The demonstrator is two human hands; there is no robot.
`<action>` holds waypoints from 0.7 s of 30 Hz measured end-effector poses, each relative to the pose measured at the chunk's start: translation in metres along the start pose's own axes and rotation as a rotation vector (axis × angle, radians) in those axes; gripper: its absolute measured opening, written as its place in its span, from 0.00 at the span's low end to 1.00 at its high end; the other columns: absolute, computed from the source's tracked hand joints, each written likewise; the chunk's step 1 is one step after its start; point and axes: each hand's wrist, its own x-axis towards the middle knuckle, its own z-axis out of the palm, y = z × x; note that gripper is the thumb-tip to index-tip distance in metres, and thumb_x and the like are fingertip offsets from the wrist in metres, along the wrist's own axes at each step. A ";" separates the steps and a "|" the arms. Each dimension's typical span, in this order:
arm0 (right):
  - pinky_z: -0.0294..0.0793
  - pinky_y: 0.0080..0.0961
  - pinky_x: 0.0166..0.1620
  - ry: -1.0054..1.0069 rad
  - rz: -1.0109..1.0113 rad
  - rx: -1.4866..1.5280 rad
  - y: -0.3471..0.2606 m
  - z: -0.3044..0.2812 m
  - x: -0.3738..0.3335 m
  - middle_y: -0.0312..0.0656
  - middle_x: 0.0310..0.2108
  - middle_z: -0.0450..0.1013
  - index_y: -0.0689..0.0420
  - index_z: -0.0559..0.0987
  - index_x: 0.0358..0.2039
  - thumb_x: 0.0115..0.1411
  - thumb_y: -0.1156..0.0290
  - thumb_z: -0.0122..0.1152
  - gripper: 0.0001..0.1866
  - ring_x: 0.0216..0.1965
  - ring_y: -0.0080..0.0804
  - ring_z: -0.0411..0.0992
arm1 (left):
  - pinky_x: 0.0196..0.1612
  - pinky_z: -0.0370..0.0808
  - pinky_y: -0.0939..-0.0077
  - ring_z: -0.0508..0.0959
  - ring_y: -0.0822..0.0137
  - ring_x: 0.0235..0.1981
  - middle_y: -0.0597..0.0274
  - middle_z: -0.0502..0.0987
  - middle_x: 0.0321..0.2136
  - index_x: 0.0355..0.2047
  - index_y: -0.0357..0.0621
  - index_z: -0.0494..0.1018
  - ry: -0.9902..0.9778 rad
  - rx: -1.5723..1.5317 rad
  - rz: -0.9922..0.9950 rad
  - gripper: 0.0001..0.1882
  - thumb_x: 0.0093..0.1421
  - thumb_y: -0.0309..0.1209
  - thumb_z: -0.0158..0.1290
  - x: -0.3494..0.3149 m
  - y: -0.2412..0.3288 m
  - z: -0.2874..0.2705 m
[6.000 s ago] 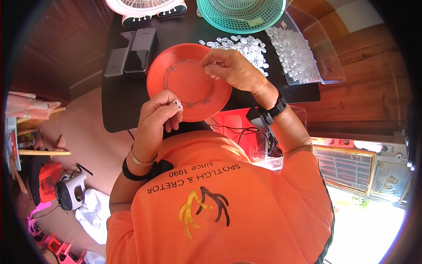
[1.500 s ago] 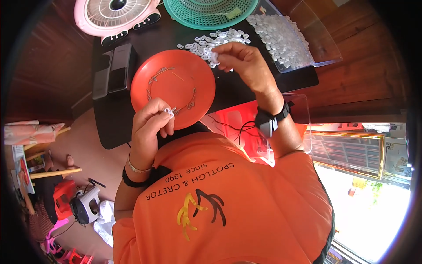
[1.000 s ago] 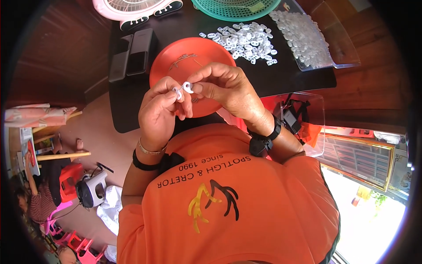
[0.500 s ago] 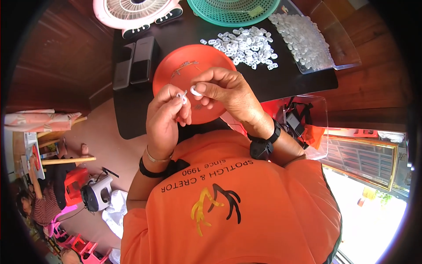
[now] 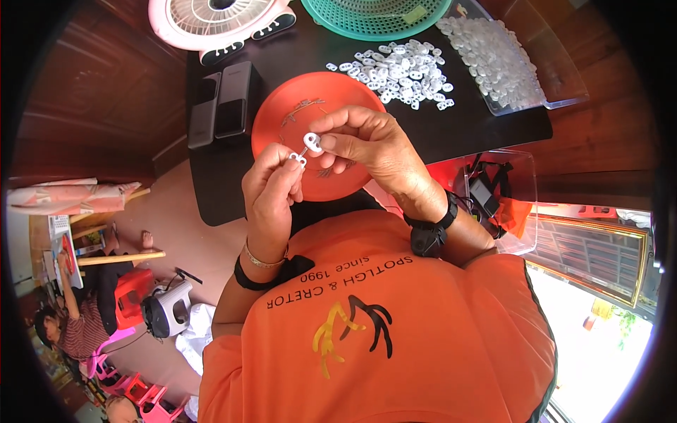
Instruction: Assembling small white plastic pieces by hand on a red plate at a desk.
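My left hand (image 5: 270,189) pinches a small white plastic piece with holes (image 5: 298,161) between thumb and forefinger. From it a thin metal pin, perhaps a screw (image 5: 304,151), sticks up toward the right. My right hand (image 5: 381,151) grips a white oval plastic piece with holes (image 5: 312,142), its edge at the pin's tip; whether the pin enters a hole I cannot tell. Both hands are over a round orange basin (image 5: 271,116) with several thin metal pins (image 5: 305,106) lying in it. Beyond the basin a heap of similar white oval pieces (image 5: 405,70) lies on the black table (image 5: 451,127).
A clear tray (image 5: 557,77) of translucent pieces stands at the far right, beside a green perforated basket (image 5: 374,21). A pink fan (image 5: 187,25) and two grey box-shaped devices (image 5: 235,92) are at the left. On the floor, lower left, is another person (image 5: 84,324) near red stools (image 5: 132,299).
The right hand's oval piece has turned so that a hole shows, and it has come up to the pin's tip. The whole view has shifted slightly.
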 end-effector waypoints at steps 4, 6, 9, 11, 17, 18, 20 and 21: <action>0.73 0.14 0.32 0.010 0.007 -0.008 0.001 0.000 0.000 0.37 0.31 0.78 0.60 0.78 0.40 0.61 0.74 0.59 0.08 0.29 0.19 0.74 | 0.19 0.56 0.85 0.59 0.81 0.15 0.71 0.62 0.15 0.24 0.40 0.66 -0.007 0.023 -0.022 0.09 0.60 0.29 0.46 0.001 -0.003 -0.003; 0.73 0.14 0.32 0.006 0.006 -0.008 0.002 0.000 0.000 0.37 0.31 0.78 0.60 0.78 0.40 0.61 0.74 0.58 0.08 0.29 0.19 0.74 | 0.19 0.56 0.85 0.59 0.81 0.15 0.71 0.62 0.15 0.24 0.40 0.66 -0.023 0.025 -0.035 0.09 0.60 0.29 0.46 0.001 -0.005 -0.003; 0.75 0.16 0.33 0.008 -0.012 -0.015 0.004 0.000 0.001 0.37 0.30 0.77 0.61 0.78 0.41 0.60 0.75 0.58 0.08 0.29 0.18 0.74 | 0.19 0.56 0.85 0.59 0.81 0.15 0.71 0.62 0.14 0.23 0.40 0.66 -0.015 0.010 -0.048 0.09 0.60 0.29 0.46 0.003 -0.007 -0.002; 0.73 0.16 0.32 0.010 -0.052 -0.036 0.006 -0.001 0.001 0.36 0.30 0.76 0.63 0.77 0.41 0.61 0.78 0.57 0.08 0.29 0.17 0.71 | 0.19 0.56 0.85 0.59 0.81 0.15 0.71 0.62 0.15 0.23 0.40 0.66 -0.002 0.024 -0.054 0.09 0.60 0.29 0.46 0.004 -0.007 -0.002; 0.73 0.16 0.33 0.022 -0.128 -0.081 0.012 -0.002 0.002 0.35 0.29 0.75 0.64 0.77 0.40 0.60 0.79 0.57 0.07 0.29 0.17 0.71 | 0.19 0.56 0.85 0.58 0.82 0.16 0.71 0.62 0.15 0.23 0.39 0.66 -0.011 0.066 -0.057 0.09 0.60 0.28 0.46 0.006 -0.008 -0.001; 0.73 0.16 0.33 0.023 -0.127 -0.080 0.012 -0.002 0.002 0.35 0.29 0.75 0.64 0.77 0.40 0.60 0.79 0.57 0.07 0.29 0.17 0.71 | 0.19 0.56 0.85 0.58 0.82 0.16 0.71 0.62 0.15 0.23 0.39 0.66 -0.010 0.066 -0.059 0.09 0.60 0.28 0.46 0.006 -0.008 -0.001; 0.73 0.16 0.34 0.022 -0.122 -0.102 0.012 -0.002 0.001 0.36 0.29 0.75 0.64 0.77 0.40 0.60 0.79 0.57 0.07 0.28 0.17 0.71 | 0.19 0.56 0.85 0.58 0.82 0.16 0.72 0.62 0.15 0.23 0.39 0.66 -0.016 0.053 -0.056 0.09 0.60 0.28 0.46 0.005 -0.008 -0.001; 0.73 0.16 0.34 0.023 -0.123 -0.102 0.012 -0.002 0.000 0.36 0.29 0.75 0.64 0.77 0.40 0.60 0.79 0.57 0.07 0.28 0.17 0.71 | 0.19 0.56 0.85 0.58 0.82 0.16 0.72 0.62 0.15 0.23 0.39 0.66 -0.017 0.053 -0.055 0.09 0.60 0.28 0.46 0.005 -0.008 0.000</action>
